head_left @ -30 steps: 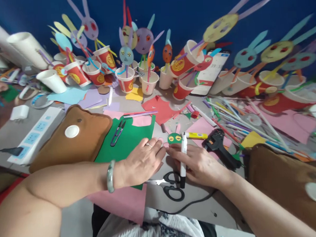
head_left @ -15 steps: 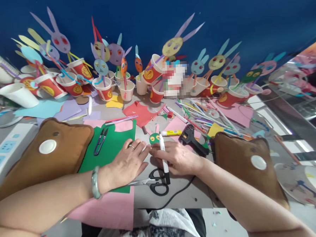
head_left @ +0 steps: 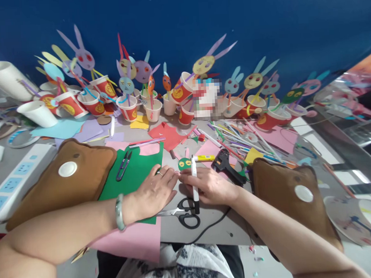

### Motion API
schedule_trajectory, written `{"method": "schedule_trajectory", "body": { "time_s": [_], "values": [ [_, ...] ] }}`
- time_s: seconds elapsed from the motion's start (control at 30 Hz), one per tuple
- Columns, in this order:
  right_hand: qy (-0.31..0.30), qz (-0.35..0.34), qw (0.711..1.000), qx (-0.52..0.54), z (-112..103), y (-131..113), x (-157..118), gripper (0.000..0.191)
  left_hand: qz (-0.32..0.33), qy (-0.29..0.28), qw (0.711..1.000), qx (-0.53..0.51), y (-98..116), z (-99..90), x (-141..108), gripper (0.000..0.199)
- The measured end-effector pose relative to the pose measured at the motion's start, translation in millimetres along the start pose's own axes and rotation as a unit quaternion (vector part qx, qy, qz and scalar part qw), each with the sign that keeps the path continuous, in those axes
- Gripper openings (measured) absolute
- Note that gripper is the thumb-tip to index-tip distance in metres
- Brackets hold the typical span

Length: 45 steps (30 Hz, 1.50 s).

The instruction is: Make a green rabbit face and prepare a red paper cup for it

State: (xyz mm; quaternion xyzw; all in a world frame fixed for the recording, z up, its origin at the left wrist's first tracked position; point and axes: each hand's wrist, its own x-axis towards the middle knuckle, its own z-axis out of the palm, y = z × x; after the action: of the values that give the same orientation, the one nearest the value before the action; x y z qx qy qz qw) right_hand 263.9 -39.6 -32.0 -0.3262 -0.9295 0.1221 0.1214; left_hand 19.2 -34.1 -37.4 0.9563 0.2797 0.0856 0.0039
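My left hand (head_left: 154,192) lies palm down with its fingers spread, partly over the green paper (head_left: 113,186). In my right hand (head_left: 211,185) is a white marker (head_left: 194,181), held upright between the fingers with its black end toward me. Just beyond the fingertips lies a small green paper face (head_left: 184,164) with yellow eyes; its lower part is covered by my right hand. Scissors with black handles (head_left: 190,221) rest below the hands, their blades pointing left. A black glue gun (head_left: 226,166) and a yellow glue stick (head_left: 204,158) lie beyond my right hand.
Paper cups (head_left: 128,109) with paper rabbit faces line the back. Brown cushions (head_left: 88,160) lie on both sides, with a power strip (head_left: 22,174) at far left. Pipe cleaners (head_left: 235,136), small snips (head_left: 124,166), red paper (head_left: 166,136) and pink paper (head_left: 141,241) lie about.
The camera view has shifted slightly, so the scene sits a little lower and further right. Both hands keep nearly the same pose, the marker still in my right hand.
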Motion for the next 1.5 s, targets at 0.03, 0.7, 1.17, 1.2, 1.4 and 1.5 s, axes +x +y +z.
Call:
{"method": "schedule_trajectory", "body": {
  "time_s": [0.03, 0.7, 1.17, 1.2, 1.4, 1.5],
  "values": [
    [0.007, -0.011, 1.000, 0.002, 0.1, 0.2, -0.1, 0.036, -0.001, 0.000, 1.000, 0.002, 0.4, -1.7, 0.2, 0.040],
    [0.071, -0.077, 0.994, -0.023, -1.2, 6.1, 2.4, 0.037, 0.002, 0.016, 0.999, 0.047, 9.2, -14.0, -7.5, 0.042],
    [0.084, -0.088, 0.993, -0.007, -5.6, 1.1, 5.9, 0.035, -0.015, -0.013, 0.996, 0.087, 17.7, -25.5, -12.5, 0.041],
    [0.085, -0.087, 0.993, -0.006, -5.9, 0.8, 6.4, 0.034, -0.013, -0.014, 0.996, 0.085, 16.8, -26.0, -11.5, 0.041],
    [0.082, -0.085, 0.993, -0.004, -6.5, -0.3, 7.5, 0.036, 0.024, -0.021, 0.997, 0.064, 11.2, -25.4, -7.7, 0.040],
    [0.077, -0.087, 0.993, -0.006, -5.9, 0.3, 6.1, 0.039, 0.015, -0.022, 0.997, 0.068, 12.6, -26.0, -8.6, 0.041]
  ]
}}
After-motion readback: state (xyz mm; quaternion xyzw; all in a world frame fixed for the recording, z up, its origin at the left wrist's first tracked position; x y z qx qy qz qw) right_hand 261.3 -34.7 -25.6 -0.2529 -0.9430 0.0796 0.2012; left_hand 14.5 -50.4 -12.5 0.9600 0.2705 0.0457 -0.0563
